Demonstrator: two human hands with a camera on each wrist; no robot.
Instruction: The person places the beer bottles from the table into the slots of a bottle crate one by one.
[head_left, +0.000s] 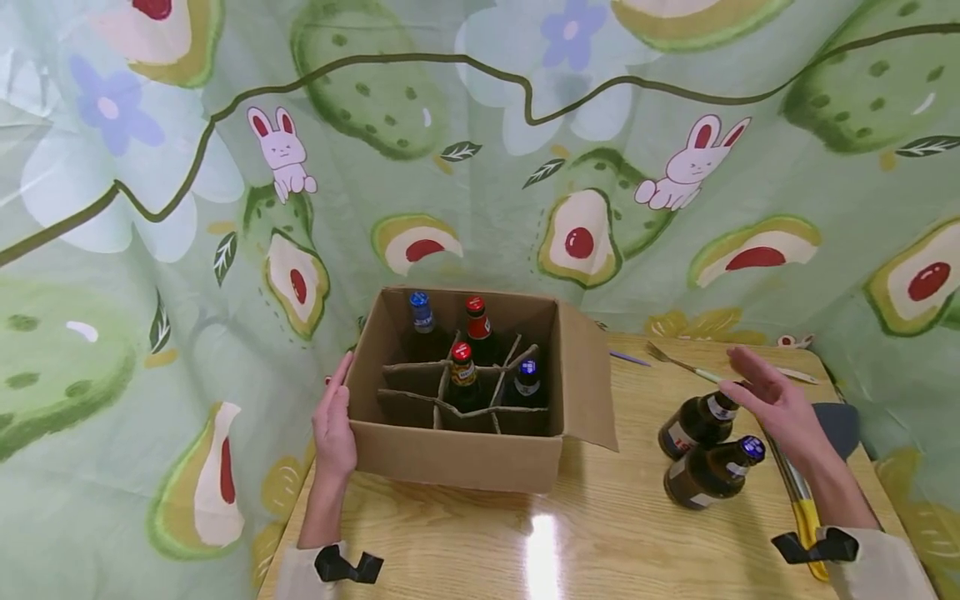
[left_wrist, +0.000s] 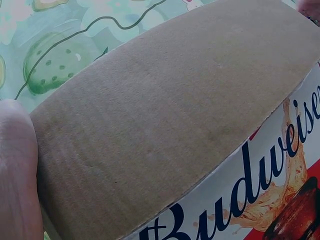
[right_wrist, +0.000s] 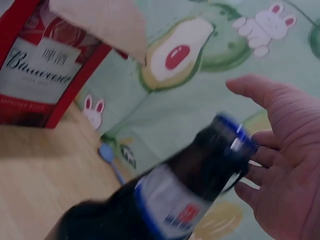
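In the head view, an open brown cardboard box (head_left: 457, 454) stands on the light wooden counter (head_left: 540, 533), towards its far left part. Cardboard dividers cut the inside of the box into compartments, and four dark glass bottles stand upright in them: two with red caps (head_left: 462, 352) and two with blue caps (head_left: 420, 300). The left hand (head_left: 333, 425) lies flat against the left outer wall of the box, with fingers straight and released. To the right of the box, two dark brown glass bottles lie on their sides on the counter, close to each other: the far lying bottle (head_left: 697, 423) and the near lying bottle with a blue cap (head_left: 712, 472). The right hand (head_left: 772, 400) hovers just above the neck of the far one, fingers spread and relaxed, grasping nothing. A thin brush with a pale handle (head_left: 693, 368) lies far behind this hand.

In the left wrist view, a plain brown flap of the box (left_wrist: 170, 115) fills most of the picture, above a printed white wall with dark blue letters. One finger of the left hand (left_wrist: 17, 170) lies at the left edge.

In the right wrist view, a dark blurred bottle with a blue cap (right_wrist: 170, 195) points its neck at the open palm of the right hand (right_wrist: 285, 175). I cannot tell if they touch. The red and white side of the box (right_wrist: 45, 65) stands at the far left.
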